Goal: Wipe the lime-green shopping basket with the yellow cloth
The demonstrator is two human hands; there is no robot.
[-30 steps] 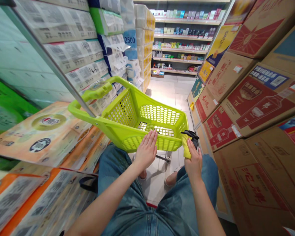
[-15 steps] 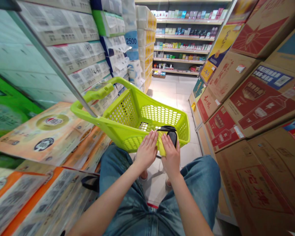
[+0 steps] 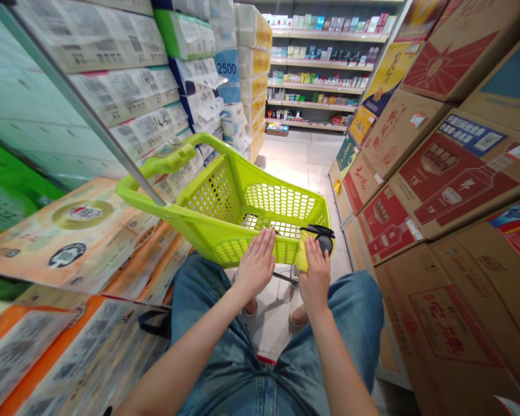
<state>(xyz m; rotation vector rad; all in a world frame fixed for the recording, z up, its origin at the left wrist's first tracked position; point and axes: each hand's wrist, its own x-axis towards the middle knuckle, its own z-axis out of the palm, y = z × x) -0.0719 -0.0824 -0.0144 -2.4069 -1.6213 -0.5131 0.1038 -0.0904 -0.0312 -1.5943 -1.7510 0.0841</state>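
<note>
A lime-green plastic shopping basket (image 3: 195,228) with perforated sides and a long handle tilts in front of my knees. On its near rim, close to the right corner, lies a folded yellow and black cloth (image 3: 302,252) with a dark rounded patch. My right hand (image 3: 315,271) presses over this cloth, its fingers bent across the rim. My left hand (image 3: 256,260) rests flat against the near side of the basket, fingers stretched out and holding nothing. What lies beneath my right palm is hidden.
Cardboard cartons (image 3: 455,323) are stacked along the right. To the left stand paper packs (image 3: 121,95) and an orange-topped carton (image 3: 30,237), with a metal pole (image 3: 82,110) slanting across. Product shelves (image 3: 316,63) close the aisle; the tiled floor (image 3: 299,153) runs between.
My right hand has slid right along the basket rim with the yellow and black cloth. It is now apart from my left hand, which stays almost where it was.
</note>
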